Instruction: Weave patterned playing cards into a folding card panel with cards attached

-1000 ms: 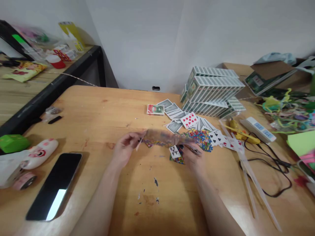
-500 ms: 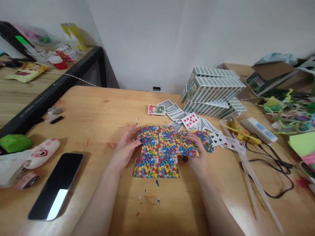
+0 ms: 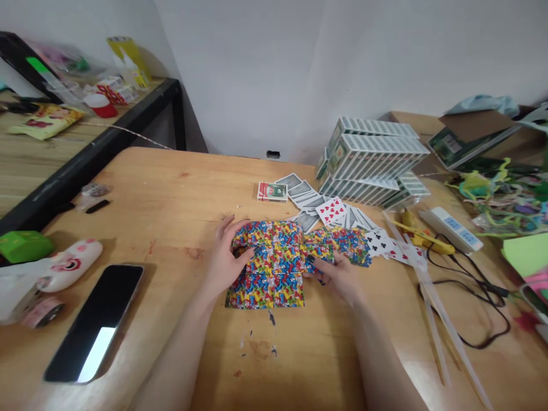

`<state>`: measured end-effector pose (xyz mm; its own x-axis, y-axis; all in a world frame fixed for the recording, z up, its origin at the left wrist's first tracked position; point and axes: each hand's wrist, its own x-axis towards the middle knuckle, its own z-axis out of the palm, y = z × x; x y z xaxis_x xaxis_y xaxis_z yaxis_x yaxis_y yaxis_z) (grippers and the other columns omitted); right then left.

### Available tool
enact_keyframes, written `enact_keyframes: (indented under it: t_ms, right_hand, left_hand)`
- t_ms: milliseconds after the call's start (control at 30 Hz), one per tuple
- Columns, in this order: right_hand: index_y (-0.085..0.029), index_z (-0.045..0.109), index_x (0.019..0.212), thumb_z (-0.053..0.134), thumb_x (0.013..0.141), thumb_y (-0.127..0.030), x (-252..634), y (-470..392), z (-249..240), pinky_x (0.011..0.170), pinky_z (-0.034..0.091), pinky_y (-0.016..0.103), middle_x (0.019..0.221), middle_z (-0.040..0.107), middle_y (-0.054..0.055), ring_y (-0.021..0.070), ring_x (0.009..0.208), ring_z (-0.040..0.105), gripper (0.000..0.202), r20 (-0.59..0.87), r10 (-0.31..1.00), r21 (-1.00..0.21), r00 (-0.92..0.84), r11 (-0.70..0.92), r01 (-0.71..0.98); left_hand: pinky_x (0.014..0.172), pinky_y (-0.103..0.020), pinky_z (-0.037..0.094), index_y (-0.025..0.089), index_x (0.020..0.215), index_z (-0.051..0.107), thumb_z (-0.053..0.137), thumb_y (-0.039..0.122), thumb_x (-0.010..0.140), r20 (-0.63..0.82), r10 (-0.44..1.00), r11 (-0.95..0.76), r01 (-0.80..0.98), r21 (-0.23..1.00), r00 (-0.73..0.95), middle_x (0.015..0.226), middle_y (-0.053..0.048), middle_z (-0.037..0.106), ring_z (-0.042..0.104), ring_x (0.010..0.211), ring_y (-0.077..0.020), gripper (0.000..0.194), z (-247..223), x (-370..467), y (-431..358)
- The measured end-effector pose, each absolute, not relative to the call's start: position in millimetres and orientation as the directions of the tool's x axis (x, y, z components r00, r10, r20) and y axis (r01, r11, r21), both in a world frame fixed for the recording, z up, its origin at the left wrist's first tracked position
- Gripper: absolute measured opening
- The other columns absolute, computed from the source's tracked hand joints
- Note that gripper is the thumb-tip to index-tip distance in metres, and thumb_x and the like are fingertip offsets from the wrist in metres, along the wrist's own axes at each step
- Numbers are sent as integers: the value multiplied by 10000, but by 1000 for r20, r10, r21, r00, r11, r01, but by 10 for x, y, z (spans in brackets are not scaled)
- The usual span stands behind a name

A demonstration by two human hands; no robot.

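A creased sheet with a busy red, blue and yellow pattern (image 3: 274, 265) lies in front of me on the wooden table. My left hand (image 3: 225, 260) grips its left side between thumb and fingers. At the right side my right hand (image 3: 336, 274) pinches the sheet's flap, thumb on top and fingers partly underneath. Another piece with the same pattern (image 3: 353, 244) lies just behind my right hand, touching face-up playing cards (image 3: 377, 242). Behind the sheet are spread cards (image 3: 303, 197), a ten of hearts (image 3: 331, 211) and a red and green card box (image 3: 272, 192).
Stacked card boxes (image 3: 377, 157) stand at the back right. A power strip (image 3: 451, 227), black cable (image 3: 475, 274) and clear strips (image 3: 445, 325) lie right. A phone (image 3: 96, 322) and white toy (image 3: 72, 265) lie left.
My right hand has moved left and lower, its thumb now on top of the flap, whose right edge has shifted left. My left hand's thumb and fingers have closed on the sheet's left side.
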<state>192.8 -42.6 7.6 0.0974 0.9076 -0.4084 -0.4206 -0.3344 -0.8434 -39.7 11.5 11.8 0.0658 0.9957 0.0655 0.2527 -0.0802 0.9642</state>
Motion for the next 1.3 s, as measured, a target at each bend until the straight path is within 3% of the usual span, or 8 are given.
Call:
enact_keyframes:
  t_ms: [100,233,333,433,500,667,967,1300]
  right_hand:
    - [-194,632,715,744,569,-291,1897,-429,58,530,532,304,733,678,11,201,679,635,208,-366,923,-878,117,-301,-372]
    - [-210,626,722,734,593,-265,1879,-428,95,522,544,285,755,677,-7,172,669,634,177,-314,938,-857,144,-215,-468]
    - [-218,626,721,735,597,-226,1884,-435,115,501,549,261,747,672,-25,142,629,625,166,-308,939,-837,156,-189,-514]
    - [-221,626,718,737,593,-217,1878,-439,108,487,548,240,743,671,-30,131,618,621,167,-316,930,-838,187,-181,-515]
    - [-219,625,726,740,586,-220,1870,-436,99,480,545,234,756,674,-25,129,612,620,181,-316,922,-842,222,-164,-515]
    - [-232,606,703,733,591,-239,1895,-419,90,492,538,249,742,668,-42,126,599,614,170,-273,913,-870,304,-100,-482]
    - [-169,648,791,762,556,-268,1971,-423,58,588,542,309,786,697,28,193,681,651,279,-398,913,-882,87,-355,-311]
    - [-175,665,769,774,537,-199,1852,-442,110,642,542,314,795,708,15,189,690,658,258,-400,911,-845,104,-323,-426]
  left_hand:
    - [1017,-440,268,270,1189,476,676,214,624,129,989,-149,399,905,78,1363,-79,304,254,1274,-274,602,96,-394,108]
    - [867,-399,433,261,1300,317,745,271,532,-9,997,29,270,962,-78,1253,-112,461,515,1063,-261,879,75,-423,146]
    - [765,-368,485,189,1203,450,746,302,533,-248,969,248,19,968,-20,966,-96,651,625,849,-239,741,105,-496,172]
    - [761,-357,492,145,947,616,740,293,548,-381,913,405,-222,887,143,933,-114,677,634,846,-258,443,161,-575,143]
    - [735,-369,503,154,897,641,742,296,548,-428,864,496,-290,819,266,886,-109,693,644,818,-265,391,193,-595,99]
    - [705,-359,514,151,889,645,744,195,542,-452,778,588,-251,769,437,886,-105,696,652,786,-248,363,206,-497,48]
    - [705,-344,505,167,837,635,757,211,508,-378,911,400,-132,907,163,863,-55,701,647,756,-221,354,142,-450,119]
    - [695,-356,507,151,856,673,743,208,531,-503,759,607,-171,776,414,828,-89,710,657,730,-247,338,197,-578,82]
